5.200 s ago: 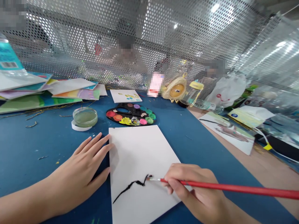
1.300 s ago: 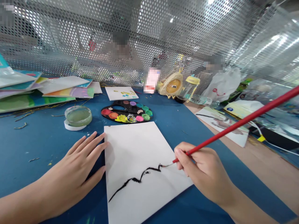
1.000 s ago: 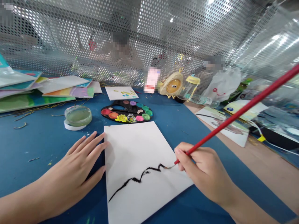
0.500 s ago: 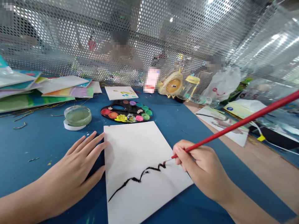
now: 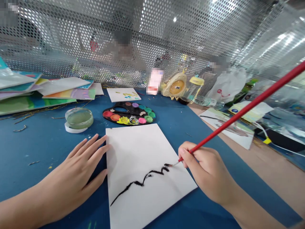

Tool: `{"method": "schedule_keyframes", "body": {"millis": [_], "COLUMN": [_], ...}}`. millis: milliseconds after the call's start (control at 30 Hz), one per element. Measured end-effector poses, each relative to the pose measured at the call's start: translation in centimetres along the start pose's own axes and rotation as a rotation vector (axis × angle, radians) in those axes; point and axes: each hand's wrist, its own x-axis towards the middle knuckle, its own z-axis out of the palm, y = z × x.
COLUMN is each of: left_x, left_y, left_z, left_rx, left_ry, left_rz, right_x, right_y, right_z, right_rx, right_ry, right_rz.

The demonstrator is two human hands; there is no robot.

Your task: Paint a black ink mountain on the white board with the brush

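A white canvas board (image 5: 135, 146) lies in front of me, crossed by a jagged black painted line (image 5: 143, 180) that climbs from lower left toward the right. My right hand (image 5: 202, 170) pinches a red-handled paintbrush (image 5: 226, 125) close to its ferrule. The dark bristles are at the upper right end of the line; whether they press on the surface I cannot tell. My left hand (image 5: 83, 168) lies flat with fingers spread, its fingertips on the board's left edge. Beyond the board sits a black paint palette (image 5: 111, 120) with several colours.
A round water dish (image 5: 79, 118) stands left of the palette. Painted boards (image 5: 66, 93) are stacked at the far left. At the back stand a yellow toy-like clock (image 5: 176, 87) and a bottle (image 5: 195, 87). Another painting (image 5: 228, 127) lies at right, before a perforated metal screen (image 5: 78, 38).
My right hand has shifted slightly right, and the brush handle has tilted steeper. The bristles now point left, a little above the line's end. My left hand stays put.
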Motion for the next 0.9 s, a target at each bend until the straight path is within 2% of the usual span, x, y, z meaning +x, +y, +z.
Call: {"method": "schedule_keyframes", "body": {"millis": [133,300,500,667,900], "left_x": [-0.10,-0.20,-0.29,-0.21,-0.20], "left_y": [-0.07,-0.09,-0.04,-0.09,-0.11], "left_z": [0.00,0.01,-0.04,-0.03,0.18], "left_rx": [-0.001,-0.010,0.033,0.050,0.054], "left_ry": [-0.008,-0.015,-0.001,-0.007,0.013], "left_rz": [-0.010,0.003,0.018,0.029,0.036], "right_x": [-0.07,0.03,0.03,0.09,0.10], "right_y": [0.15,0.23,0.14,0.23,0.09], "right_z": [0.09,0.00,-0.14,-0.21,-0.33], "right_rx": [0.029,0.013,0.048,-0.012,-0.014], "right_ry": [0.057,0.022,0.064,0.031,0.085], "right_rz": [-0.042,-0.003,-0.013,0.024,-0.002]}}
